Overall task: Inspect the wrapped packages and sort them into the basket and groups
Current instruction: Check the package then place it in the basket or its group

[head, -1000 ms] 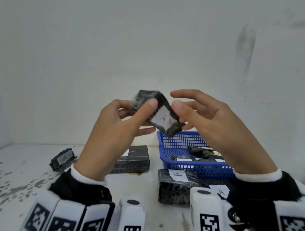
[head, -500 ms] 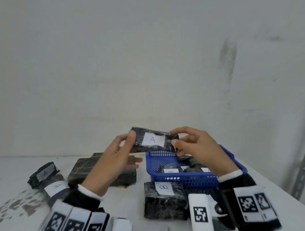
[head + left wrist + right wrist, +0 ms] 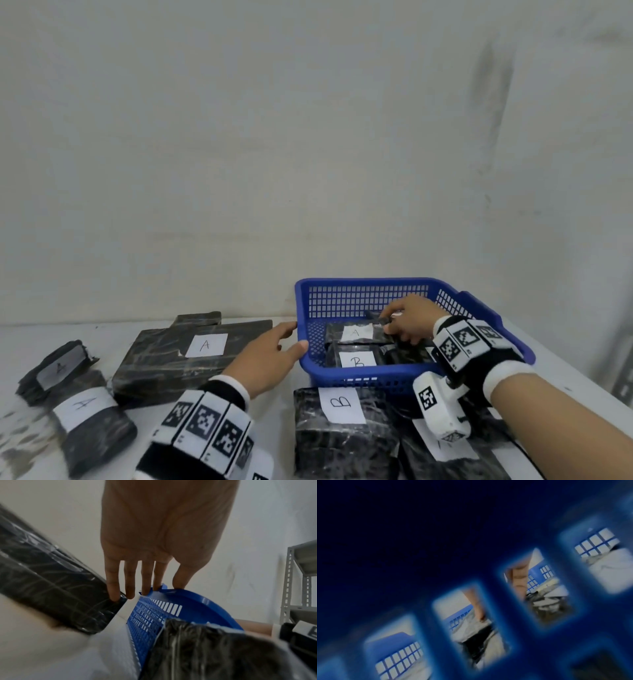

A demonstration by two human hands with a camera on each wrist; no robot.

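The blue mesh basket (image 3: pixel 363 282) stands at the back right of the white table. A small black wrapped package labelled A (image 3: pixel 354 332) lies in it, on top of another labelled B (image 3: pixel 356 359). My right hand (image 3: pixel 390 325) reaches into the basket, its curled fingers pinching the right end of the A package. My left hand (image 3: pixel 294 337) holds nothing, and its straight fingers rest at the basket's left rim (image 3: pixel 188 601). The little finger (image 3: pixel 113 593) touches the large flat package (image 3: pixel 51 595). The right wrist view is blurred and looks through the basket wall (image 3: pixel 488 574).
A large flat package labelled A (image 3: pixel 164 356) lies left of the basket. Two smaller A packages (image 3: pixel 85 418) (image 3: pixel 54 370) sit at the far left. A B block (image 3: pixel 342 438) and another package (image 3: pixel 445 459) lie in front of the basket. A metal shelf (image 3: pixel 300 581) stands to the right.
Both hands came down from chest height. The A package went from between both hands into the basket. My left hand let go and moved to the basket's left rim.
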